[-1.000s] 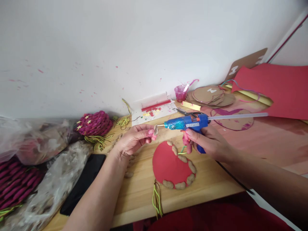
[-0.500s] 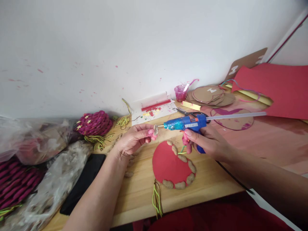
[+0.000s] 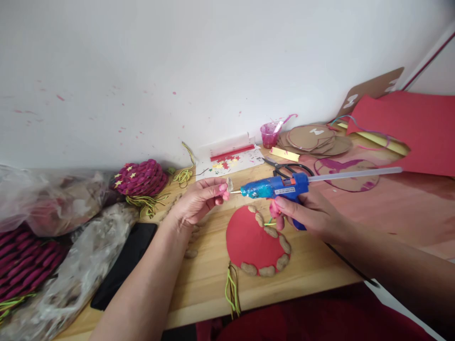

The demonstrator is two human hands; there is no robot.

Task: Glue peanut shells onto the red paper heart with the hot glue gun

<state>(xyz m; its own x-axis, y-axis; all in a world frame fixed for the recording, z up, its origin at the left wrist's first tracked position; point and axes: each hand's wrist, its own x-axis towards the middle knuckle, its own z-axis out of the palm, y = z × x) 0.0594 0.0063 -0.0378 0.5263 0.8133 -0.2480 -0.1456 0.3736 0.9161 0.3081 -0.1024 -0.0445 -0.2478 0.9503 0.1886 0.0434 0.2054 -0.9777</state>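
Between thumb and fingertips, my left hand (image 3: 202, 199) pinches a peanut shell (image 3: 229, 183) above the table. My right hand (image 3: 309, 213) is wrapped round the handle of a blue hot glue gun (image 3: 273, 186), a long clear glue stick (image 3: 359, 174) poking from its back. The gun's metal nozzle points left and meets the lower part of the shell. Below the hands lies a red disc (image 3: 249, 241), with several peanut shells (image 3: 271, 232) along its right and lower rim. Yellow-green cords (image 3: 232, 291) hang at its lower left.
Black scissors (image 3: 289, 169) lie behind the gun. Cardboard discs (image 3: 313, 138) and a pink paint cup (image 3: 269, 135) stand near the wall. Star cut-outs (image 3: 225, 163) lie on white paper. At left are a black phone-like slab (image 3: 124, 265), plastic bags (image 3: 92, 255) and purple woven pieces (image 3: 140, 177).
The glue gun has tilted, its nozzle shifting slightly down and left from the shell's upper part to its lower part. My left hand has turned the shell slightly more upright.
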